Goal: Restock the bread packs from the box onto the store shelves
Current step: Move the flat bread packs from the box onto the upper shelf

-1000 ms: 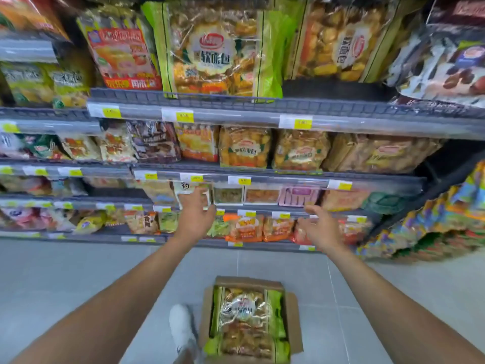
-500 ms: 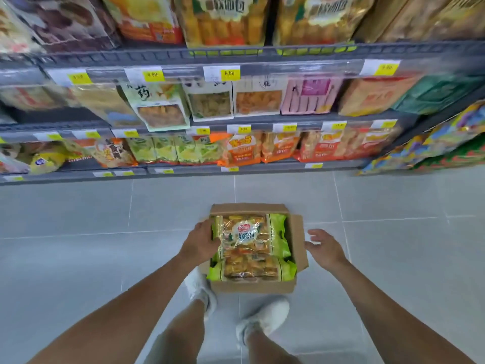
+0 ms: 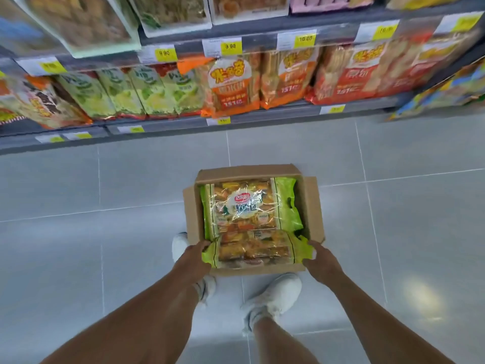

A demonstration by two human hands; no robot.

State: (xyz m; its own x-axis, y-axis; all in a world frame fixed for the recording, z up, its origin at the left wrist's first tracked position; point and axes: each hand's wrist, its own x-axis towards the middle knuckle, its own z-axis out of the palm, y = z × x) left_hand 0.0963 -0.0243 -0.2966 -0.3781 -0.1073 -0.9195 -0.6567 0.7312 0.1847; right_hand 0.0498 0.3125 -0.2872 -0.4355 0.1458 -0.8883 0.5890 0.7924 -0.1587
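Note:
An open cardboard box (image 3: 311,206) sits on the grey tiled floor between my feet and the shelves. Inside lies a bread pack (image 3: 252,222) with green edges and a clear window. My left hand (image 3: 195,254) grips the pack's near left green edge. On the near right green edge my right hand (image 3: 319,256) is closed. The pack's near end looks slightly raised over the box's front wall. More of the box's contents are hidden under this pack.
The bottom store shelf (image 3: 183,124) runs across the top, filled with green snack bags (image 3: 147,93) and orange-red bags (image 3: 231,88), with yellow price tags on the rails. My two white shoes (image 3: 273,298) stand just behind the box. Colourful packs (image 3: 446,93) sit at far right.
My hands dropped from the shelf down to the box and closed on the near corners of the bread pack. My view tilted down toward the floor.

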